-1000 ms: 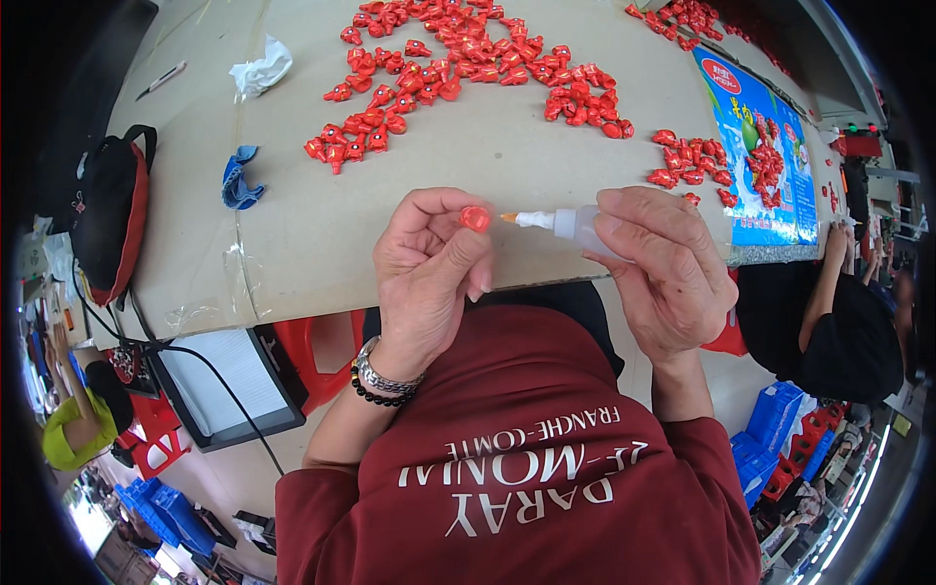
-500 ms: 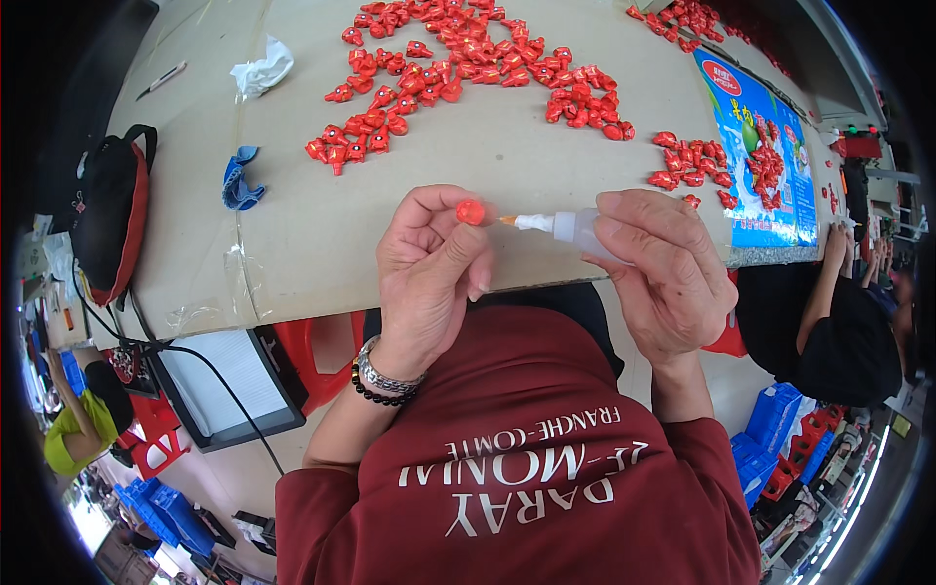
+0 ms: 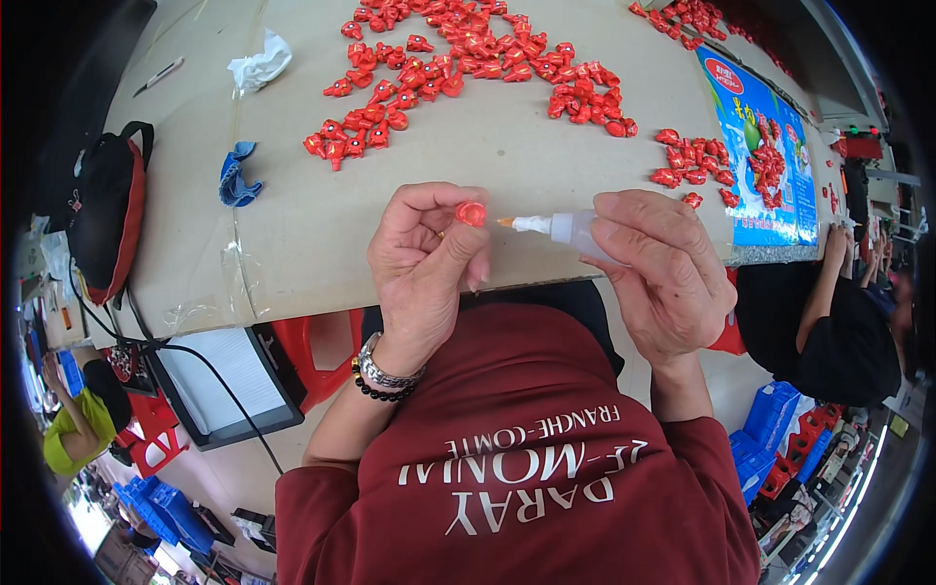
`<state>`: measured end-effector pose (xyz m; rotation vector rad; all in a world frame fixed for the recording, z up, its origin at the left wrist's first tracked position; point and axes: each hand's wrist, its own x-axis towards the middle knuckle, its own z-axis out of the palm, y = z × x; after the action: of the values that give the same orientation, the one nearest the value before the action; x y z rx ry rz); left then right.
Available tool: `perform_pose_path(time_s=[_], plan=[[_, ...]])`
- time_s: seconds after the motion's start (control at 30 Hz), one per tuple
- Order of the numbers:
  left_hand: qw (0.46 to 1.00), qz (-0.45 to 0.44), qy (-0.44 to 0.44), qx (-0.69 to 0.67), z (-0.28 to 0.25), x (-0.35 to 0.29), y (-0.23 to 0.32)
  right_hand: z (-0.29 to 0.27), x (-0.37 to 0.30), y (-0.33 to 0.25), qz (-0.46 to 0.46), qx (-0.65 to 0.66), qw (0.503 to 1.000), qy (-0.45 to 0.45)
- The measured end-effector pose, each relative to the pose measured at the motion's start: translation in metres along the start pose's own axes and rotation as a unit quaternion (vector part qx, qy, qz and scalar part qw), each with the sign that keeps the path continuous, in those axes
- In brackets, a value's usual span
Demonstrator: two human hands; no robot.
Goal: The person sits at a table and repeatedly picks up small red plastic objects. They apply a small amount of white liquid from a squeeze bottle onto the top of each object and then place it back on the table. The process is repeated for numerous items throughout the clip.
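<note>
Between thumb and index finger, my left hand [image 3: 426, 255] pinches a small red plastic piece [image 3: 471, 213], its hollow side partly showing. My right hand [image 3: 663, 263] grips a translucent white squeeze bottle [image 3: 583, 232] lying sideways in the fingers. White wrapping covers the bottle's neck, and its thin orange-brown nozzle [image 3: 506, 222] points left at the red piece, a small gap apart. Both hands are over the table's near edge. Beyond them lies a large spread of small red figure pieces [image 3: 487, 54], with a smaller cluster [image 3: 694, 159] to the right.
On the table [image 3: 292, 210] lie a blue cloth strip [image 3: 238, 175], a crumpled white tissue [image 3: 261, 63], a pen [image 3: 159, 77] and a black-and-red bag [image 3: 107, 216]. A blue printed sheet [image 3: 756, 146] bears more red pieces at right. A co-worker in black [image 3: 829, 327] sits beyond it.
The red piece has turned in my left fingers, so its hollow side shows more. The left hand has shifted slightly left; the bottle stays almost in place.
</note>
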<state>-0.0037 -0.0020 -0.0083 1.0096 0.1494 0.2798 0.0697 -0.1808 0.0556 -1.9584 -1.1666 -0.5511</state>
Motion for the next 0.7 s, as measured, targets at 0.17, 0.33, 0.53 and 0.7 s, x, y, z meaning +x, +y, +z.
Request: perform_pose_path(time_s=[0.17,0.33,0.53,0.7], plan=[[1.000,0.003,0.005,0.005,0.0004,0.0003,-0.0006,0.0005,-0.0003,0.0000,0.002,0.002,1.000,-0.006],[0.999,-0.014,0.007,-0.047,0.0012,0.0011,-0.0009,-0.0009,0.0002,-0.0023,0.012,0.009,1.000,0.006],[0.987,-0.070,-0.022,-0.144,0.0031,0.0004,-0.0004,0.0001,0.0007,-0.0033,0.010,0.002,1.000,0.013],[0.986,-0.080,-0.029,-0.144,0.0006,-0.0011,-0.0030,0.0005,0.0016,-0.0036,0.000,-0.015,1.000,0.009]])
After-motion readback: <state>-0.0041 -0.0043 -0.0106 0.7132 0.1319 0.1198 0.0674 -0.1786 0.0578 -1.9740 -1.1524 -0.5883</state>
